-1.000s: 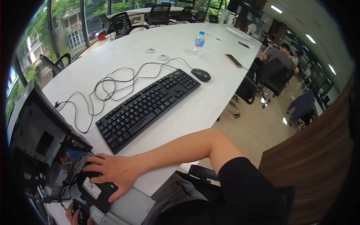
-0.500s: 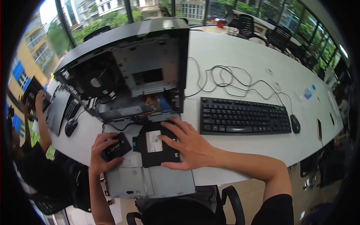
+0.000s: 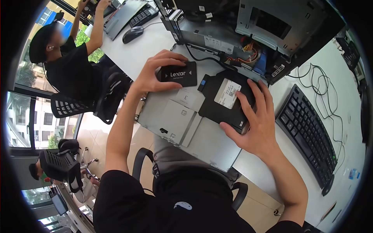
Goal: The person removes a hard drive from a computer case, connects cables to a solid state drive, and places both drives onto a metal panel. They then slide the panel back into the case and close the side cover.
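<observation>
In the head view, my left hand (image 3: 155, 73) is closed around the left end of a black Lexar solid state drive (image 3: 179, 77), thumb below and fingers above. The drive lies at the upper left of a grey metal side panel (image 3: 217, 141). My right hand (image 3: 258, 120) grips the right side of what looks like a black slim optical drive (image 3: 217, 87). Its thumb is at the near corner and a finger reaches beside the white label. A blue tab sticks out on this drive's left side. The opened computer case (image 3: 217, 33) stands behind, with cables showing inside.
A black keyboard (image 3: 309, 134) and tangled cable (image 3: 320, 83) lie on the white table at right, with a mouse (image 3: 328, 185) beyond. Another mouse (image 3: 133, 35) sits at upper left. A person in black (image 3: 74, 66) works there with raised hands. Chair armrests flank me.
The view has turned and tilted down, so the case now sits higher and further right. Both hands stay on the same two drives, with the left thumb along the Lexar drive's lower edge.
</observation>
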The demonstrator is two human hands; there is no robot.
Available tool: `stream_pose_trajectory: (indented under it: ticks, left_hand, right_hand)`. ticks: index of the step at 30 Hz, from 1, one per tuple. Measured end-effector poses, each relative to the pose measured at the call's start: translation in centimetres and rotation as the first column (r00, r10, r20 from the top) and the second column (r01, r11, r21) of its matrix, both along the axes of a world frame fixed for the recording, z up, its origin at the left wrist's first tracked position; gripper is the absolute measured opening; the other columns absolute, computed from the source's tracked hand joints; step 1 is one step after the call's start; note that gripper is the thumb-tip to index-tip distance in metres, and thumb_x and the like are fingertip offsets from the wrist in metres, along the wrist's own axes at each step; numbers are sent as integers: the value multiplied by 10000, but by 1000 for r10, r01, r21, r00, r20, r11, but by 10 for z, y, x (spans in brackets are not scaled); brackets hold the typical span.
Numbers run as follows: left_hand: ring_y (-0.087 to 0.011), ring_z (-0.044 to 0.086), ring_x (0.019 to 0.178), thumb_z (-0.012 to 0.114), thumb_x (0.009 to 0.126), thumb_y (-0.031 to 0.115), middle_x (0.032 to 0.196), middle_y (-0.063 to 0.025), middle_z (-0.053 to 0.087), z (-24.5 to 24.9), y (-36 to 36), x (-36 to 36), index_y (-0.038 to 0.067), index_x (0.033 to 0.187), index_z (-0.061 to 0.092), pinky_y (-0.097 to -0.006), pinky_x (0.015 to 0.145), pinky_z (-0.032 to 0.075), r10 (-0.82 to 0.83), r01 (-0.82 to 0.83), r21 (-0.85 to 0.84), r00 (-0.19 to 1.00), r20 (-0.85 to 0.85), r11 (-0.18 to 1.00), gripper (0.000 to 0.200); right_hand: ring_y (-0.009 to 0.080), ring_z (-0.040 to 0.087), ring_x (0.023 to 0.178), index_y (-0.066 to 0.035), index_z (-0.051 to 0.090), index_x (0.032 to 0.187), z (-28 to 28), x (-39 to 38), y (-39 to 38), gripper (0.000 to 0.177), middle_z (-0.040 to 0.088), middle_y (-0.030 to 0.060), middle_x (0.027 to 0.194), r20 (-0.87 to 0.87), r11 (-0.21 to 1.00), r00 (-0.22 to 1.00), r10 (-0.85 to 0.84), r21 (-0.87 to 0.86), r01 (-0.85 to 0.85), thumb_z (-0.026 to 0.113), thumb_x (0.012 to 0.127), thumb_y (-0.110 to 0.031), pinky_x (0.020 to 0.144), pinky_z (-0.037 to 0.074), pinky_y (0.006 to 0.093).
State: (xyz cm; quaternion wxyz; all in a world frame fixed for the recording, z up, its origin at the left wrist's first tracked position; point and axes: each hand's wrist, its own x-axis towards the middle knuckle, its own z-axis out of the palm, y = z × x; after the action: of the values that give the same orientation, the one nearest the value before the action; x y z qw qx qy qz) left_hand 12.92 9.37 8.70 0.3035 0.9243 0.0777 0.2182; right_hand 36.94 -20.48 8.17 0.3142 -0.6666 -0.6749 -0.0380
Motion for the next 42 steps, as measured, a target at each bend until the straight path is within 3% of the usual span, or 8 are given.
stream_pose_trajectory:
  ticks: [1,2,6,9,20,29,42]
  left_hand:
    - [-342,670,1269,923,674,255,1359,-169,749,0,0,0,3,1193,804,-450,1140,494,4,-4,1,1000,-3,1000,589]
    - [-307,670,1241,972,649,262,1338,-112,765,-2,2,0,59,1189,823,-438,1124,517,-9,9,13,1000,22,1000,596]
    - [-296,645,1281,985,632,259,1358,-82,758,-2,-2,0,80,1192,827,-437,1146,508,-6,5,41,1000,12,999,608]
    - [-328,639,1299,971,632,217,1373,-116,751,-2,-5,0,53,1211,813,-462,1151,491,-15,14,55,1000,19,998,622]
    - [-339,623,1282,952,710,186,1399,-86,735,-9,5,-4,86,1257,799,-472,1130,503,-119,113,55,988,103,992,576]
    - [-342,611,1262,961,683,187,1383,-86,740,-9,6,-4,77,1251,791,-474,1124,492,-136,133,35,984,118,990,603]
    - [-340,625,1256,981,646,201,1347,-86,759,-9,2,-1,76,1267,785,-478,1114,497,-110,105,51,988,107,993,664]
  right_hand:
    - [534,402,1503,-83,618,1439,-1,1,0,811,456,258,1625,2,1000,1000,-4,-5,4,937,761,-393,1170,419,623]
    - [532,402,1504,-85,619,1439,-2,1,-1,810,456,258,1625,10,1000,1000,-4,-7,4,936,761,-394,1172,419,620]
    - [525,405,1505,-88,629,1437,0,1,2,802,460,259,1621,30,1000,1000,2,-7,-2,932,760,-394,1175,422,612]
    - [524,411,1507,-83,649,1422,0,1,2,794,475,250,1614,47,1000,999,-6,-5,7,928,753,-409,1174,431,612]
    - [529,423,1522,-71,692,1410,7,-4,2,803,505,244,1628,64,996,997,-41,-80,46,915,735,-445,1194,430,620]
    - [551,427,1513,-93,688,1429,7,-3,3,824,501,265,1628,81,992,996,-45,-117,54,902,737,-485,1191,423,660]
    - [554,434,1501,-122,670,1444,8,1,4,826,503,256,1616,51,995,999,-12,-94,17,920,735,-466,1177,437,651]
